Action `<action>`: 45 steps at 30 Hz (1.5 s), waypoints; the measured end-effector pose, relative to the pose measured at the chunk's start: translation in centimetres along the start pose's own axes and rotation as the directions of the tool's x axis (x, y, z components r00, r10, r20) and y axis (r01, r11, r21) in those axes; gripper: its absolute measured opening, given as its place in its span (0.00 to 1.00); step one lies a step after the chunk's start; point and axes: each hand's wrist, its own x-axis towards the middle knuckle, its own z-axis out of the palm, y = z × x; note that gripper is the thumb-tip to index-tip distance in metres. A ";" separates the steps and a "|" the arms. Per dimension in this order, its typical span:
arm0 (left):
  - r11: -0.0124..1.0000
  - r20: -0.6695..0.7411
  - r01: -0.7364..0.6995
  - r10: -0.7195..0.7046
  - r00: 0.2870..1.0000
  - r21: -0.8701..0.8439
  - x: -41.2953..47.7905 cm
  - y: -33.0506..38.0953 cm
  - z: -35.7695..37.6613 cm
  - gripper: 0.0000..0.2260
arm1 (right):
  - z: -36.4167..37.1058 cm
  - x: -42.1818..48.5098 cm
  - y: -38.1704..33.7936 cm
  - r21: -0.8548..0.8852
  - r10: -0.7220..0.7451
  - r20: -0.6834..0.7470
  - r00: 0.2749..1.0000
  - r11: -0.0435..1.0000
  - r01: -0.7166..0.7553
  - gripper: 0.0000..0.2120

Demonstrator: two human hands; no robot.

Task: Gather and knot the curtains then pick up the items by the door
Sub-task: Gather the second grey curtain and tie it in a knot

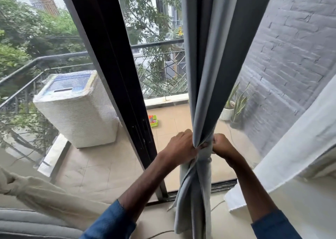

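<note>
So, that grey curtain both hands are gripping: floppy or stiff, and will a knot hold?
Probably floppy: the grey curtain bunches into soft folds where the left hand and right hand grip it. Likely fairly heavy cloth, since the tail below hangs straight down. Its smooth surface may let a loose knot slip.

Black sliding door frame [116, 75], glass onto tiled balcony floor [101, 169]. Covered washing machine [76, 111] left by metal railing [156, 44]. Grey brick wall [291, 65] right, potted plants [240, 100] at its base. Trees [27, 31] beyond, daylight.
</note>
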 end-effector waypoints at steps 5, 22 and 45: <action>0.995 -0.081 0.068 -0.074 0.994 -0.079 1.4 -0.3 -1.0 0.18 | -0.5 -0.7 2.2 0.151 0.046 -0.112 0.993 0.988 -0.029 0.06; 0.945 -0.236 0.048 -0.131 0.963 -0.324 4.4 -0.2 1.1 0.07 | 3.0 -5.9 0.4 -0.172 -0.299 -0.215 0.930 0.949 0.266 0.12; 0.839 -0.001 0.169 -0.198 0.980 -0.516 0.0 -3.7 0.4 0.15 | -1.0 -7.7 4.3 -0.594 -0.353 -0.345 0.870 0.800 0.090 0.12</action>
